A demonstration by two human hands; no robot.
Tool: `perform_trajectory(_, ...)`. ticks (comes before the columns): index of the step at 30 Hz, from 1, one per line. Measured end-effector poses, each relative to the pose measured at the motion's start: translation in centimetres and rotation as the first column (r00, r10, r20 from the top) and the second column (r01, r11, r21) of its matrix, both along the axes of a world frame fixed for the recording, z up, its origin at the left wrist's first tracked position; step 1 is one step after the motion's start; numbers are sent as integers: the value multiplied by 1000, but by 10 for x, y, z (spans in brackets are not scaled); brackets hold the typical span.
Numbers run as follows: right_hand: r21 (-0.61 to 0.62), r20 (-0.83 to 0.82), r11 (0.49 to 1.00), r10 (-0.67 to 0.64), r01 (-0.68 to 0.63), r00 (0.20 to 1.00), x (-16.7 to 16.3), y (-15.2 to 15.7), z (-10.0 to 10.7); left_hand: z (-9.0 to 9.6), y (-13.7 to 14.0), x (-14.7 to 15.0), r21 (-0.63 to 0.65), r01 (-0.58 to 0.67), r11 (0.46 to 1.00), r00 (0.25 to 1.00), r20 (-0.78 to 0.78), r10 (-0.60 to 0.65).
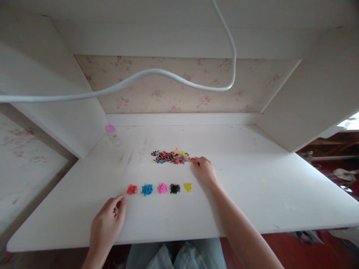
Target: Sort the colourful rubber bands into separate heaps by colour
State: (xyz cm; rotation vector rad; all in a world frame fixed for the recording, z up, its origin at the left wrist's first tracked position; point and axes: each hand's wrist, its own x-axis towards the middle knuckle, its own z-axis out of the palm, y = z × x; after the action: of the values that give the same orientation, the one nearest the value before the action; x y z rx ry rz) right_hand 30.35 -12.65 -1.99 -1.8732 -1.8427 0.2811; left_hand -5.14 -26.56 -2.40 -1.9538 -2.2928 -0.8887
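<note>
A long heap of mixed-colour rubber bands [169,157] lies on the white desk. At its right end my right hand [205,170] is closed in a pinch, with a small red rubber band [193,160] at the fingertips. Nearer to me runs a row of sorted piles: red bands [131,189], blue bands [147,189], pink bands [162,188], black bands [175,188] and yellow bands [187,186]. My left hand [109,219] rests just left of and below the red pile, thumb and fingers pinched together. Whatever it may hold is too small to make out.
Toward the back left stands a small clear container [114,139] near a pink round piece [110,128]. One stray yellow band [127,147] lies close by. A white cable [157,71] hangs across the upper view. Side panels [303,97] enclose the desk [252,194].
</note>
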Motion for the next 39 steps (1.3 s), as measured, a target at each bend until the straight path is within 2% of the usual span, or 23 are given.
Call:
perform_trajectory(12,112,-121,991,-57,71,991,9,-3,-7,2,-1,2,47,47,998,999,-12,-46)
perform_trajectory(28,109,-386,977,-130,185,913,22,-3,-6,4,-2,1,69,55,996,998,-42,-52)
perform_trajectory(30,100,-446,976,-128,192,886,20,-5,-6,4,-3,1,73,58,996,998,-25,-57)
perform_trajectory(35,59,-649,979,-111,196,752,13,-18,0,7,-2,2,136,72,988,995,61,-80)
perform_trajectory(39,-33,-736,978,-164,207,657,2,-37,13,21,-3,10,151,88,985,984,143,-110)
